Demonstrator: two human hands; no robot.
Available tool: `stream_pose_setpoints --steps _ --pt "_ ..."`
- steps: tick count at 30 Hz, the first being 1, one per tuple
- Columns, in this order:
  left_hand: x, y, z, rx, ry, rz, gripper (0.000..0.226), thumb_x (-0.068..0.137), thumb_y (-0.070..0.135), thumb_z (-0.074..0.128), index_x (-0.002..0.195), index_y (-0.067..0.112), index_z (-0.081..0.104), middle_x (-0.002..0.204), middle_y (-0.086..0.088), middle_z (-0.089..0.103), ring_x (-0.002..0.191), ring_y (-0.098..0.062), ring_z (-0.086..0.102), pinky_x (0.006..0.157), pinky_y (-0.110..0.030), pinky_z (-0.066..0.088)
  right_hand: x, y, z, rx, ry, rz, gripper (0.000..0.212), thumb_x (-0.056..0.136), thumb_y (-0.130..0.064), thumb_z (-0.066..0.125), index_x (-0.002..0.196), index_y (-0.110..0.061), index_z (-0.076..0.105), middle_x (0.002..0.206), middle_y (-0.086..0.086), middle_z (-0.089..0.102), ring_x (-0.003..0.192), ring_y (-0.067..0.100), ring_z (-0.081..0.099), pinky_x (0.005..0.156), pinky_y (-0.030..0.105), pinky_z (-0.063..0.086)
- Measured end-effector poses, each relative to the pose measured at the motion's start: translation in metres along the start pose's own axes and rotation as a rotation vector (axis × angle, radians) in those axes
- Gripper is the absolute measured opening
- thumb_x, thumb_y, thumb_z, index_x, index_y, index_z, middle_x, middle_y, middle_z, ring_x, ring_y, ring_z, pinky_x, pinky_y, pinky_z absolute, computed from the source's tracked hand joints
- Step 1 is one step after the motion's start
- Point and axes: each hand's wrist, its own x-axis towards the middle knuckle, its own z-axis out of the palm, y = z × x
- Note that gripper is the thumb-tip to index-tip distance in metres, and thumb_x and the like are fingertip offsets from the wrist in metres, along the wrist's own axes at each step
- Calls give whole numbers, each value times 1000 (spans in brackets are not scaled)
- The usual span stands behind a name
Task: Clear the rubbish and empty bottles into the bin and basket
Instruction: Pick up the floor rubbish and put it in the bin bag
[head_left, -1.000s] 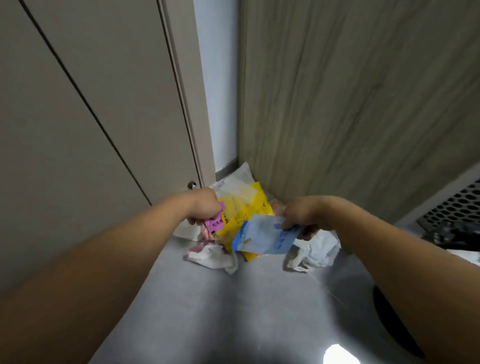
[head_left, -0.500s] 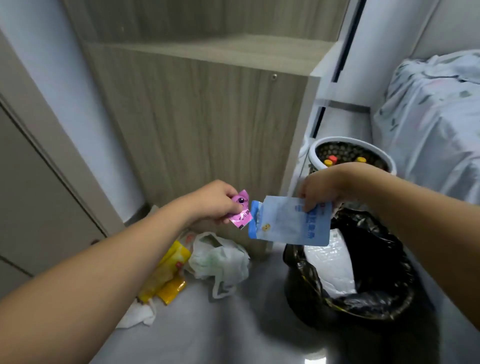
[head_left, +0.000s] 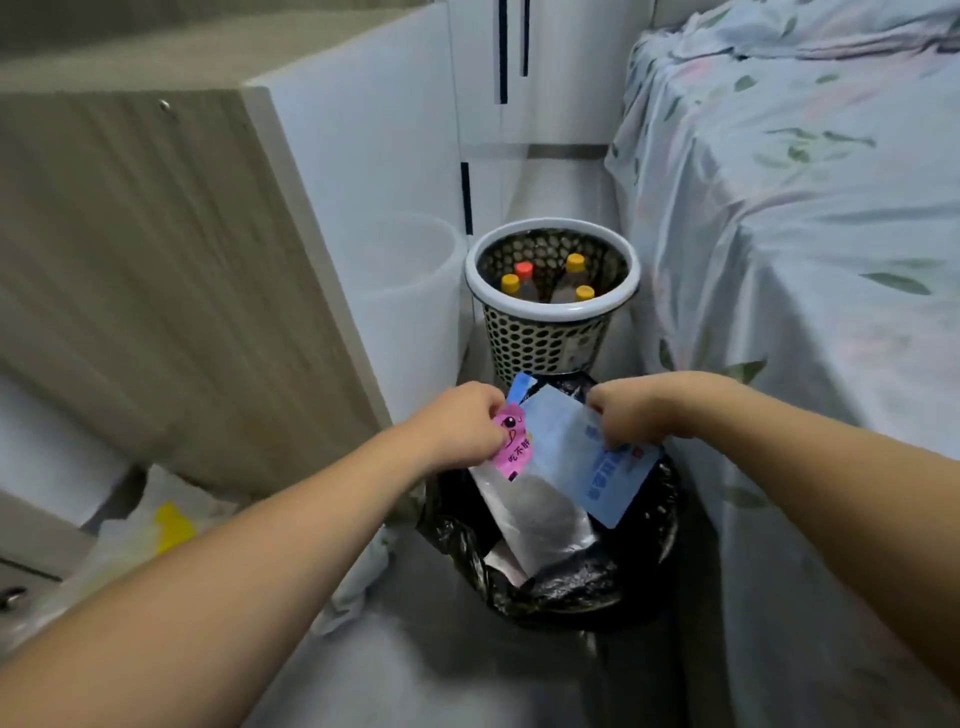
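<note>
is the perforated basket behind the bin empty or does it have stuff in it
Not empty. The perforated basket holds bottles standing upright: three yellow caps and one red cap show above its white rim. How full it is below cannot be told.

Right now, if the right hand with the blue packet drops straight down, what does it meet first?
Probably the silver pouch lying in the black-lined bin. The right hand holds the blue packet over the bin's opening, so the packet's lower corner would touch first. Depth is unclear in this view.

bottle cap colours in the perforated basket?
Three yellow caps and one orange-red cap in the white-rimmed perforated basket; head view.
</note>
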Motion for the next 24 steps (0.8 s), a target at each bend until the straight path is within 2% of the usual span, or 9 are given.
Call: stream_pose_setpoints --steps 1,4,8,10,12,15,17,20,24 --pt "6 -1 5 28 2 -12 9 82 8 54 86 0 58 68 -8 58 59 -21 54 51 -25 40 5 -3 3 -37 19 -23 14 86 1 49 99 -3 54 85 12 61 69 27 61 50 28 49" --pt "25 -5 20 63 -81 -65 9 78 5 56 82 1 63 73 -18 69 56 -24 60 53 -28 51 24 -6 14 -150 29 -99 15 86 -8 50 96 -5 61 93 16 68 79 29 68 66 37 56" --pt "42 -10 45 153 -213 -62 9 83 11 58 87 7 65 90 -16 72 82 -29 70 71 -35 57 31 -5 24 -329 -27 -96 10 86 -4 45 79 -7 52 84 9 61 79 27 58 67 33 44" --pt "50 -11 59 274 -190 0 19 86 22 63 101 10 65 101 -8 67 95 -26 64 79 -33 52 33 -4 24 -379 3 -100 9 90 -8 45 86 -10 52 97 10 62 86 28 59 70 32 43" --pt "60 -14 73 367 -218 40 23 89 26 61 108 13 63 109 -6 64 99 -24 60 81 -31 49 36 -4 25 -413 14 -91 7 90 -10 46 90 -11 52 93 9 58 85 26 58 73 31 45" --pt "68 -16 92 491 -393 62 31 88 14 53 117 14 63 119 -7 64 105 -27 59 88 -34 50 40 -5 27 -443 0 -88 18 90 -11 47 102 -9 59 99 8 61 90 26 60 80 34 49" --pt "67 -15 98 571 -488 79 32 88 12 51 117 12 64 118 -8 64 104 -28 60 83 -32 50 40 -6 29 -444 -2 -94 20 90 -12 46 104 -9 60 105 8 63 92 26 61 81 34 49" --pt "63 -12 91 567 -427 86 30 87 11 49 113 10 65 113 -12 65 100 -28 62 81 -33 51 40 -9 28 -429 11 -122 18 88 -13 46 101 -11 59 103 7 63 89 25 60 77 33 47" --pt "40 -17 54 376 -178 101 31 90 20 47 117 16 62 115 -7 64 102 -26 60 84 -35 51 32 -14 26 -372 69 -160 10 85 -13 47 92 -13 54 95 6 60 81 24 56 69 31 44"
